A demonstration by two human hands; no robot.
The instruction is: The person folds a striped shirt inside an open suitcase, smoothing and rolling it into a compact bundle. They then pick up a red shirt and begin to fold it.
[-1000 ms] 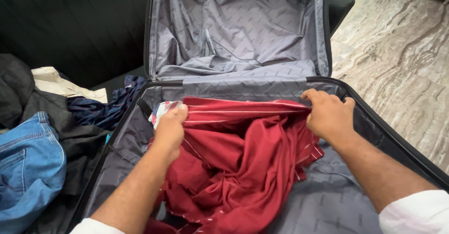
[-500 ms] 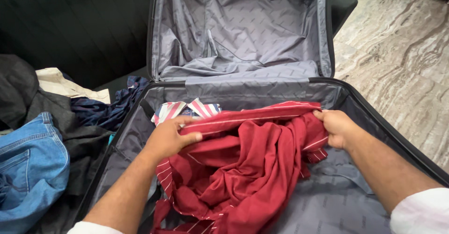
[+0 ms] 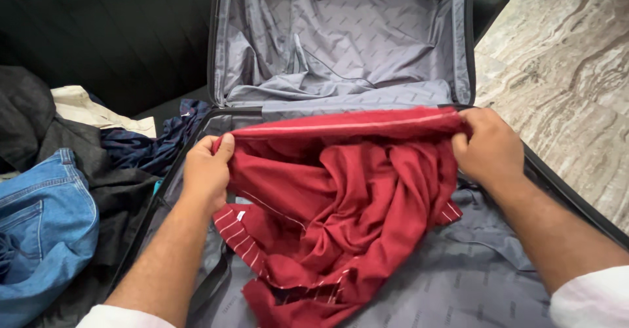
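A dark red garment with thin white stripes (image 3: 341, 197) lies bunched in the lower half of an open suitcase (image 3: 458, 282) with grey lining. My left hand (image 3: 206, 171) grips the garment's top edge at its left end. My right hand (image 3: 488, 148) grips the same edge at its right end. The edge is stretched between both hands along the suitcase's hinge side. The suitcase lid (image 3: 341, 33) stands upright behind, holding nothing.
Left of the suitcase lies a pile of clothes: blue jeans (image 3: 39, 230), a dark grey garment (image 3: 39, 131), a navy garment (image 3: 147, 148) and a beige cloth (image 3: 88, 108). A marbled stone floor (image 3: 563, 72) runs along the right. A dark sofa is behind.
Both hands have lifted the red garment's top edge and carried it toward the hinge side. It now covers the striped folded item that showed half a second ago.
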